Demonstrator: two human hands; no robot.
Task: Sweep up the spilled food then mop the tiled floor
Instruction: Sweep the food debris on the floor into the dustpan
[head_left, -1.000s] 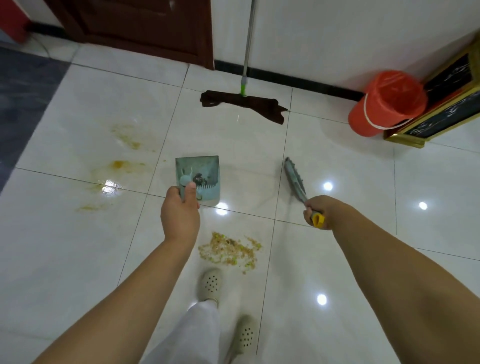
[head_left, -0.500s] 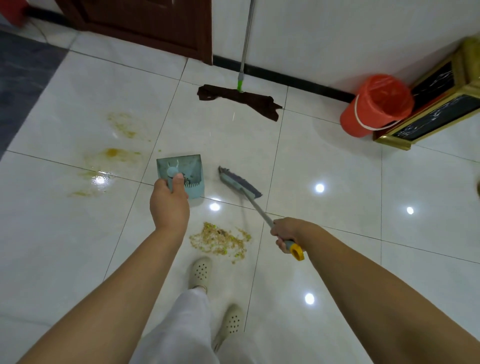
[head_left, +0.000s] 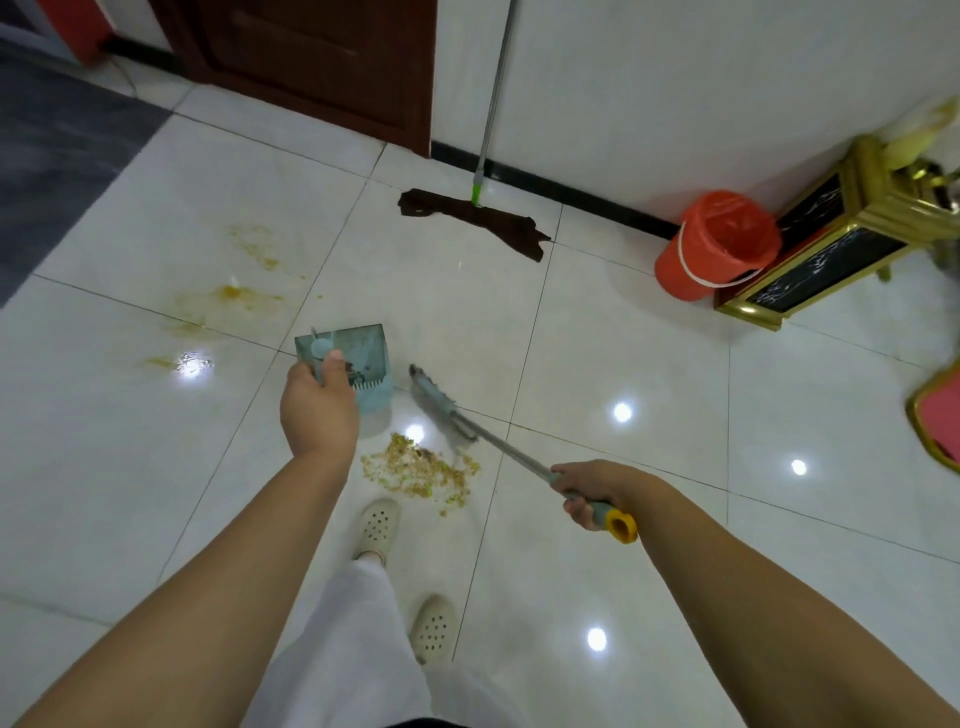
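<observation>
Left hand (head_left: 318, 410): fingers clamped on teal plastic dustpan (head_left: 358, 366). Right hand (head_left: 597, 491): fingers wrapped round grey metal-handled broom (head_left: 441, 408); crumbly spilled food (head_left: 418, 467) between both hands.

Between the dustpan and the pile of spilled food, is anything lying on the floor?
No. In the head view, only bare glossy tile with a light reflection separates the dustpan from the food pile; the broom head sits to the right.

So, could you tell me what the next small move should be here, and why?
Probably lower the dustpan to the tile beside the food pile. The left hand holds it raised beyond the pile, while the right hand already has the broom head at the pile's far edge, so the crumbs have nowhere to go yet.
</observation>
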